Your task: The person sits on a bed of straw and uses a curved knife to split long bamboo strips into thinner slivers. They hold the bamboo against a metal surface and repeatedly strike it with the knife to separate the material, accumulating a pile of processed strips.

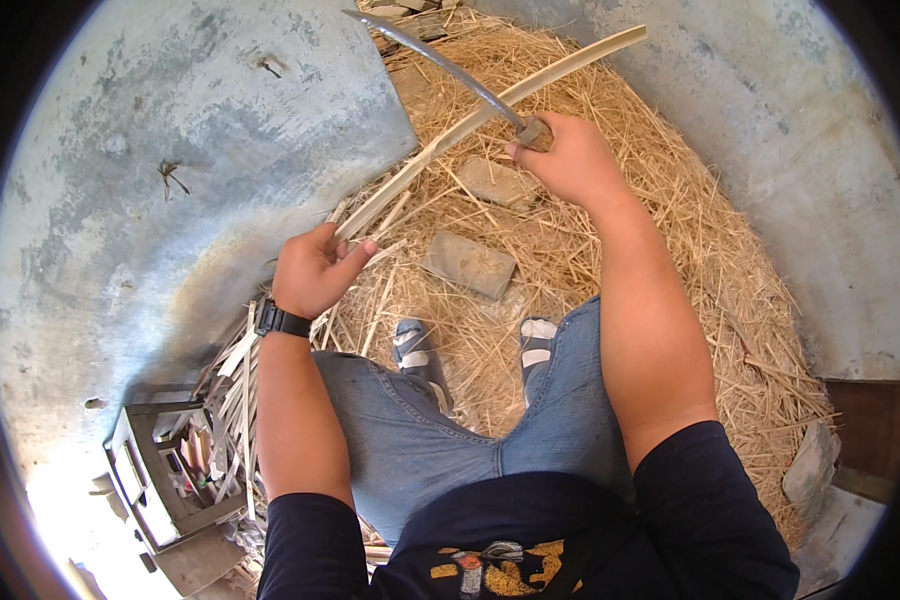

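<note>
My left hand [320, 268] is closed around the near end of a long, pale split bamboo strip [410, 170]. The strip slants up and away to the right, its far end beyond my other hand. In my right hand [570, 158] is the short wooden handle of a long, narrow, curved knife [440, 62], its dark blade pointing to the far left. Blade and strip cross just left of the handle; whether they touch, I cannot tell. My right fingers are partly hidden behind the handle.
Bamboo shavings [690, 250] cover the floor around my feet. Two brick-like blocks, one a grey block [470, 264], lie between my hands and feet. Split strips [232, 400] are heaped at my left, beside an open-framed box [170, 470]. Grey walls [200, 130] stand close by.
</note>
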Tool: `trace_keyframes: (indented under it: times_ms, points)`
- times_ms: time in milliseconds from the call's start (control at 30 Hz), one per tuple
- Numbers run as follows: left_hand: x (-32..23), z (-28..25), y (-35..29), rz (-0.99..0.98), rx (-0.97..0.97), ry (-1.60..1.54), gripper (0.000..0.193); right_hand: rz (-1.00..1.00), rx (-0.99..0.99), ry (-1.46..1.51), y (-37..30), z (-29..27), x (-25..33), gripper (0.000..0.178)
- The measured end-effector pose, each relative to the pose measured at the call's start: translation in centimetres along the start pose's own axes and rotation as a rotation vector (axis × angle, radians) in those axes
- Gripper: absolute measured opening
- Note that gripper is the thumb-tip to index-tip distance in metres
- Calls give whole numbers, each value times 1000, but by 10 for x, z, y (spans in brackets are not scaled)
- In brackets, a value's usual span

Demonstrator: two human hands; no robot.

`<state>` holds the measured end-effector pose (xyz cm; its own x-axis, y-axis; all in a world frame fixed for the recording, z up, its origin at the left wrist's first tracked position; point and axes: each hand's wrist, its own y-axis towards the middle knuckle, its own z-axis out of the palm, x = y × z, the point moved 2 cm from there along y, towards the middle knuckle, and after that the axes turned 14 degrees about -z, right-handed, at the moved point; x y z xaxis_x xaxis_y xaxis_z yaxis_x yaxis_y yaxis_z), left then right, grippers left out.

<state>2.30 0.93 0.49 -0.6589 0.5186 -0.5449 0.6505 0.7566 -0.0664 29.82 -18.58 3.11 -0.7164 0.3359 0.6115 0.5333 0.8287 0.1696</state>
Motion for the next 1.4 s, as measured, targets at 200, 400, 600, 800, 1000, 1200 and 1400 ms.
trace_keyframes:
  times_ms: [200,400,600,800,1000,1200,1400]
  points:
    - [6,11,5,-50,75,-41,50,-203,176,-91,-9,23,27,30]
    - [15,16,9,-89,130,-139,49,-212,215,-23,-5,40,31,34]
    - [20,20,14,-89,171,-158,50,-124,44,-60,-4,20,19,32]
    - [16,19,8,-80,173,-209,50,-348,267,-100,-6,33,25,38]
    - [21,8,10,-128,120,-90,53,-50,0,59,8,10,-12,27]
    - [26,17,10,-154,220,-269,52,-105,43,8,0,16,6,32]
    - [22,11,4,-59,137,-221,47,-423,94,-145,-3,17,11,32]
